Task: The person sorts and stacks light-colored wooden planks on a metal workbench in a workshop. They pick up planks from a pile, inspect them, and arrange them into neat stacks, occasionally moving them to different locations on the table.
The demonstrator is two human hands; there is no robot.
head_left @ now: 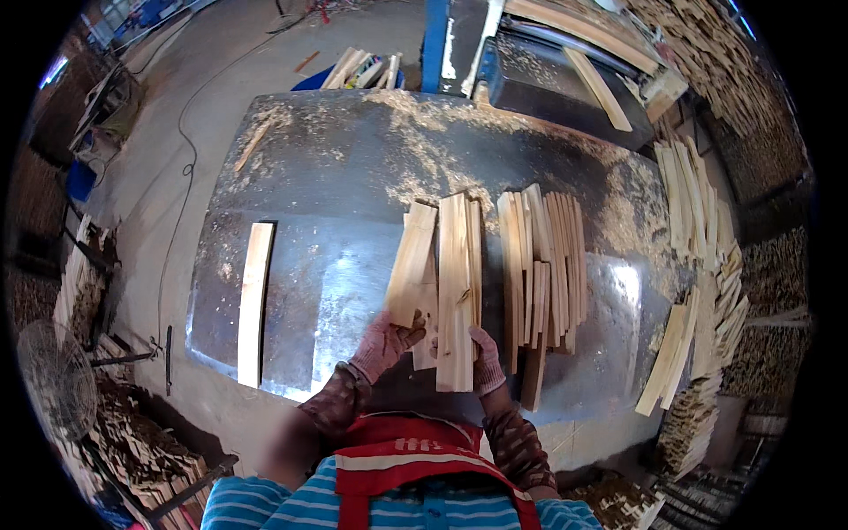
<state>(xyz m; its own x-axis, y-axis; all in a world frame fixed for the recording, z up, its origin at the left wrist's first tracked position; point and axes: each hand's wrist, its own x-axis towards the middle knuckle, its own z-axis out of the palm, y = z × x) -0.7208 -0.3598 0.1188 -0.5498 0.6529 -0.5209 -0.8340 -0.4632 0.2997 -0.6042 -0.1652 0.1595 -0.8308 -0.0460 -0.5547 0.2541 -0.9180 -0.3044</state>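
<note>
Both hands wear pinkish knit gloves and are over a dark metal table (pixel 309 177). My left hand (pixel 385 344) grips the near end of a short pale wooden board (pixel 410 265), which leans slightly to the right at its far end. Under and beside it another pale wooden piece partly shows. My right hand (pixel 487 360) is closed at the right edge of a longer wooden plank (pixel 455 300), with a thinner strip against its far right side. Part of the right fingers is hidden behind the plank.
Right of my hands, several narrow wooden strips (pixel 548 265) stand on edge in a row. A single board (pixel 255 305) lies at the table's left. Sawdust (pixel 424 124) covers the far side. A dark machine (pixel 556 88) stands beyond; wood piles (pixel 689 203) line the right.
</note>
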